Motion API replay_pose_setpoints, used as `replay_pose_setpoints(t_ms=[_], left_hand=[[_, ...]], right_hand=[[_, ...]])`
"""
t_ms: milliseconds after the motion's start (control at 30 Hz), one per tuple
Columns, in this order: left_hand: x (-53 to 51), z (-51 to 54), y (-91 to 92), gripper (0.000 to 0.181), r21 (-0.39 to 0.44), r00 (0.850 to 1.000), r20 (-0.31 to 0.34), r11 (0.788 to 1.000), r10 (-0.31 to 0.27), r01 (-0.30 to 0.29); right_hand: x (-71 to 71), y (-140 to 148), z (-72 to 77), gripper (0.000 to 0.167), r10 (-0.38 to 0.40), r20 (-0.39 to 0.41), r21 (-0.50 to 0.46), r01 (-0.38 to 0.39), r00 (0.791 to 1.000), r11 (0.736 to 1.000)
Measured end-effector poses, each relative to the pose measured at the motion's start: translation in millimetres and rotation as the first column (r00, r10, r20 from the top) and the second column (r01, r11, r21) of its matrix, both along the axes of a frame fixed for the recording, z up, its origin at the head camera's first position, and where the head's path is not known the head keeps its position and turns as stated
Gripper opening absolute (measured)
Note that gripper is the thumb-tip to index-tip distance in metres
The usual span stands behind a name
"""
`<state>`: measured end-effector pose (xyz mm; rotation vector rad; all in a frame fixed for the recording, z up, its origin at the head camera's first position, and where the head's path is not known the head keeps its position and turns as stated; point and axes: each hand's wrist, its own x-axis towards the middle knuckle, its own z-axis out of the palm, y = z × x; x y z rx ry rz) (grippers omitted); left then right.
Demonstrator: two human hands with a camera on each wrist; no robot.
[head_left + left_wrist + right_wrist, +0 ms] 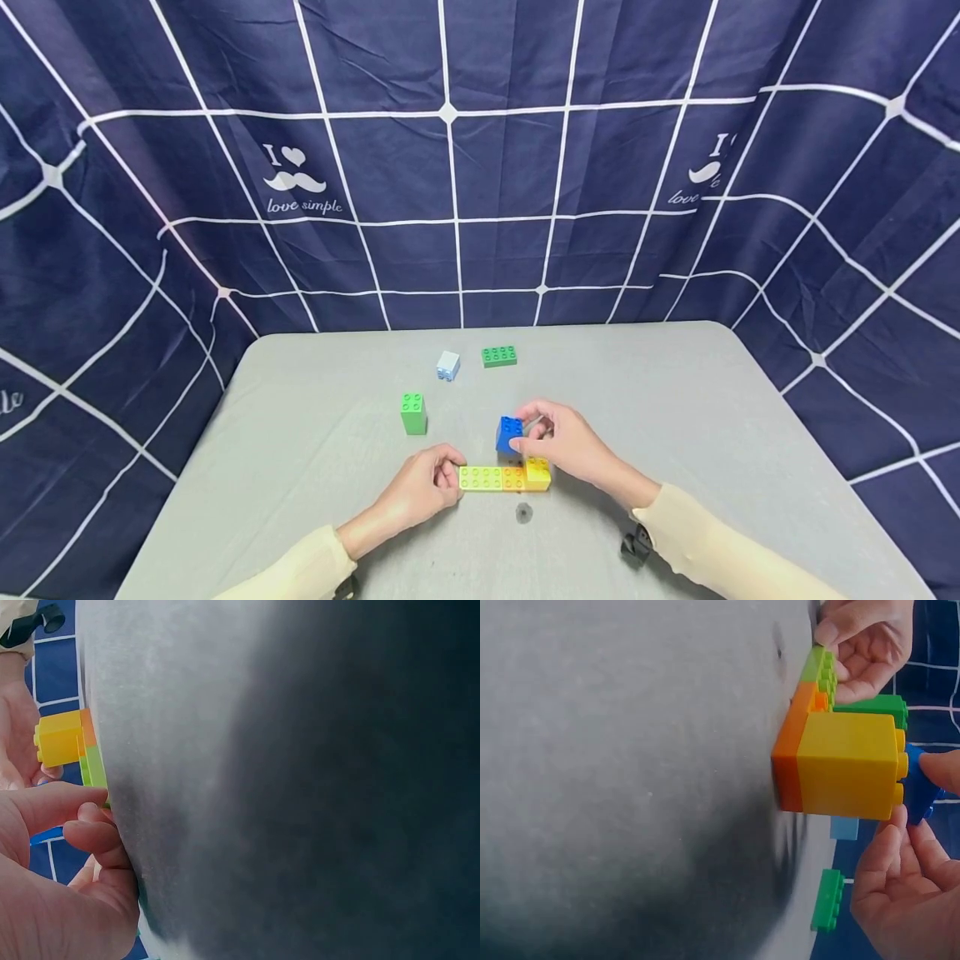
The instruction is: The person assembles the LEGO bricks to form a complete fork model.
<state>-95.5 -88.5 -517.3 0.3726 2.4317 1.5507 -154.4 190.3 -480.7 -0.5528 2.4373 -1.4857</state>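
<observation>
A lime green brick and an orange brick lie end to end in a flat row on the table. On the orange one's right end stands a taller yellow brick. My left hand pinches the far left end of the lime green brick with thumb and curled fingers. Between the thumb and fingers of my right hand is a blue brick, held just beyond the yellow brick. Seen from the right wrist, the blue brick is partly hidden behind the yellow studs.
A tall light green brick stands left of the blue one. Farther back are a pale blue brick and a flat dark green brick. The grey table has a dark spot near me; navy curtains surround its back and sides.
</observation>
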Motion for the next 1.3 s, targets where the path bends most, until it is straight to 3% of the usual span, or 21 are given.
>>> replay_pose_setpoints(t_ms=[167, 467, 833, 1300], left_hand=[[0.2, 0.3, 0.1, 0.032, 0.002, 1.0, 0.004, 1.0, 0.0, 0.0], [-0.1, -1.9, -0.2, 0.031, 0.004, 1.0, 0.007, 1.0, -0.001, 0.001], [-0.1, -0.7, 0.1, 0.029, 0.009, 1.0, 0.004, 1.0, 0.003, -0.003], [-0.1, -0.4, 0.4, 0.027, -0.001, 1.0, -0.013, 1.0, 0.011, -0.011]], right_hand=[[4.4, 0, -3.6, 0.033, 0.019, -0.016, 0.035, -0.018, 1.0, 0.999], [11.5, -2, -5.4, 0.036, 0.047, -0.042, 0.011, -0.047, 0.998, 0.999], [22.8, -5, -7.5, 0.032, 0.058, -0.137, 0.067, -0.049, 0.989, 0.997], [25.8, -2, -13.6, 0.032, 0.097, -0.143, 0.126, -0.079, 0.985, 0.989]])
